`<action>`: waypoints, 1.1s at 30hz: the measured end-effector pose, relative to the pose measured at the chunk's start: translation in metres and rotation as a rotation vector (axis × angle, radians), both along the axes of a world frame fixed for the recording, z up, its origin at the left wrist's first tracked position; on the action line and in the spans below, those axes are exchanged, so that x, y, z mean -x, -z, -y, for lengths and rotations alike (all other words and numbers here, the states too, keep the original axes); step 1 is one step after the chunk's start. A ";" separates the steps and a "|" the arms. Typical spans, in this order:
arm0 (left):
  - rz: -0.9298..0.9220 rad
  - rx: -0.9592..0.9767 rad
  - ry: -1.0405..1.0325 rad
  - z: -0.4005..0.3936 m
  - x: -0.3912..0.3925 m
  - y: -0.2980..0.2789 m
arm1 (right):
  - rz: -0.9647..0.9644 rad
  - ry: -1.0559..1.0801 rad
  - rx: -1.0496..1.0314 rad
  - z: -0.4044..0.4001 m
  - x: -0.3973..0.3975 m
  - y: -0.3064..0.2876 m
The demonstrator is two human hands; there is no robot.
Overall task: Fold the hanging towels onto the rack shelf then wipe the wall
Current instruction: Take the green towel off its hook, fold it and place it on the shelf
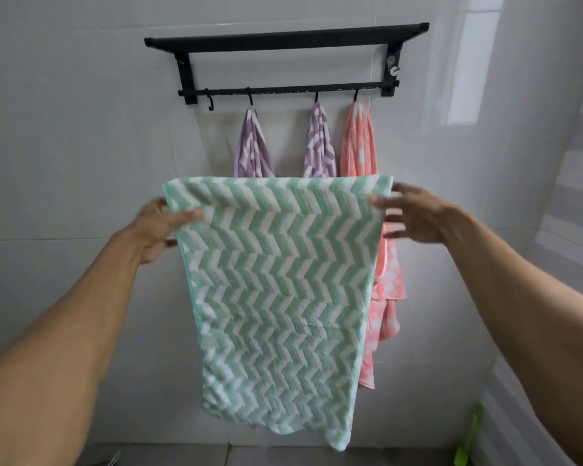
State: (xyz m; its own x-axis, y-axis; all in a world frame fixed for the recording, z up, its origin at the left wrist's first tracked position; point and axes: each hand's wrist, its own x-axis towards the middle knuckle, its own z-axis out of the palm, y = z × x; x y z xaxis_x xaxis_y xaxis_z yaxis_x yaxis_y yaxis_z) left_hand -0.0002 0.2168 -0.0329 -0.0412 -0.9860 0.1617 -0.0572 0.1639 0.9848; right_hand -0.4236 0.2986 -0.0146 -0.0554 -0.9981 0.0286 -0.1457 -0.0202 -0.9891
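A green-and-white zigzag towel [276,297] is held spread in front of the white tiled wall [81,129], pinched at its top corners by the left hand [159,227] and right hand [414,213]. Behind it, two purple striped towels [253,146] and a pink checked towel [359,142] are hung from hooks on the black metal rack [286,38].

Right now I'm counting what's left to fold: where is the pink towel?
The pink towel hangs from the rightmost hook of the black rack, beside two purple towels, partly behind the green towel.
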 end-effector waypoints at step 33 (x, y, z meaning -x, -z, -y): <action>-0.230 -0.287 0.121 -0.017 0.010 0.072 | 0.264 0.006 -0.132 -0.005 -0.001 0.102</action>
